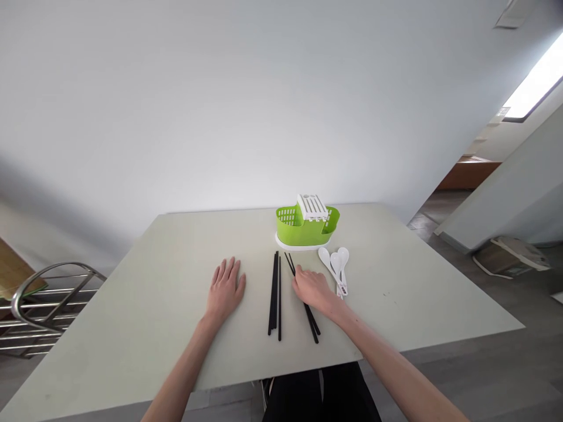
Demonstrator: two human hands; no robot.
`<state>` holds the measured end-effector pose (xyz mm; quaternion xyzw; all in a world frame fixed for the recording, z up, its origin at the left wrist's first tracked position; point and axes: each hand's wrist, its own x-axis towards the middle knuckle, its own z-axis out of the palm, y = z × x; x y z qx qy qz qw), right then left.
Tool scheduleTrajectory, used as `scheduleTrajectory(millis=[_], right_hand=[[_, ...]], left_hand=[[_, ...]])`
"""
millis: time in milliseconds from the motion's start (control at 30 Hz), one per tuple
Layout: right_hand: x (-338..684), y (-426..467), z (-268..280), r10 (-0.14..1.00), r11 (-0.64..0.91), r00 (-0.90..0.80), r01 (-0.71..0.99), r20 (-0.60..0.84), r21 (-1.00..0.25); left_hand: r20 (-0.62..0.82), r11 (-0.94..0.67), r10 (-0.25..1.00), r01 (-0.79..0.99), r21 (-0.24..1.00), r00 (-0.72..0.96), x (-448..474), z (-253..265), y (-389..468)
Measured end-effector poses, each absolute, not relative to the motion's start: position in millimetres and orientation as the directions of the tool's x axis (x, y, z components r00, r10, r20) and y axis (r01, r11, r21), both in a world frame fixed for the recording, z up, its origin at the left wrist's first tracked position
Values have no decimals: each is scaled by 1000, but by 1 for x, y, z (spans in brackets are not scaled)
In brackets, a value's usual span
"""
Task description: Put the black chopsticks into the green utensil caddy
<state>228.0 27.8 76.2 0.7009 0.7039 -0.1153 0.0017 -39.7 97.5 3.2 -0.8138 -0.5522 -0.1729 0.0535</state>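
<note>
- Chopsticks, black [312,328]: two sticks in the grip of the right hand [311,287], their thin tips angled toward the far left, their thick ends toward the near edge of the table [167,316]. Whether they lie on the surface or are slightly raised cannot be told.
- Grip, right hand: fingers bent and closed about the pair, thumb side toward the tips; the finger undersides are hidden.
- Loose chopsticks [280,305]: a narrow group just left of the held pair, lying roughly parallel and lengthwise on the table; the exact count is unclear.
- Left hand [225,290]: palm down on the table, fingers extended and slightly spread, well apart from the held pair.
- Spoons, white [343,258]: a cluster just right of the right hand, bowls away from the person, handles converging and overlapping.
- Basket, green [299,234]: upright beyond the right hand, on a white base [303,248], with a slotted white rack [313,206] at its top.
- Surroundings: pale wall [264,105] behind the table; metal-barred frame [48,319] at the left.
</note>
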Motion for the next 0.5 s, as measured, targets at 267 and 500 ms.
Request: scheduleTrajectory(millis=[267, 500], right_hand=[[275, -2, 84, 880, 227, 5, 874, 475, -430], [287, -23, 66, 789, 335, 18, 825, 614, -455]], left_hand=[[353, -394, 876, 910, 129, 329, -40, 1, 99], [353, -401, 874, 907, 131, 335, -40, 2, 99]])
